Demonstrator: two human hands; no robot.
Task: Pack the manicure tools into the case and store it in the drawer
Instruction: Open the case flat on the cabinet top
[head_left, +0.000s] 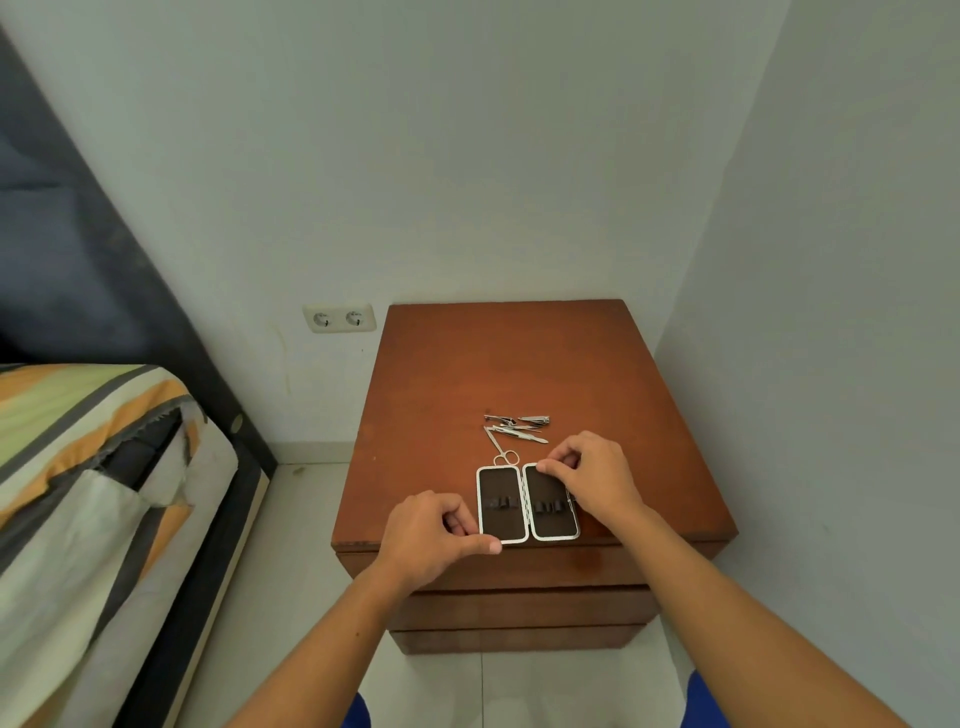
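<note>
So far only the opening step looks to be in hand: the manicure case (528, 502) lies spread flat near the front edge of the brown table (613, 395), both dark halves facing up and, as far as can be seen, holding nothing in their elastic loops. The left hand (434, 532) pinches the case's near-left corner between thumb and curled fingers; the right hand (592, 475) has its fingertips bent onto the far rim of the right half, steadying it. Neither hand holds a tool.

Just beyond the case sits the heap of metal manicure tools (517, 428), with the small scissors (500, 448) nearest, its finger rings almost touching the case's far edge. Next, I judge, one hand must let go, pick a single tool and slide it under a loop.

Count: one case, two halves; one scissors; what look like two nail clippers (534, 419); the slim pieces overlap too much to number. Two drawer fronts (519, 605) show below, both closed.
</note>
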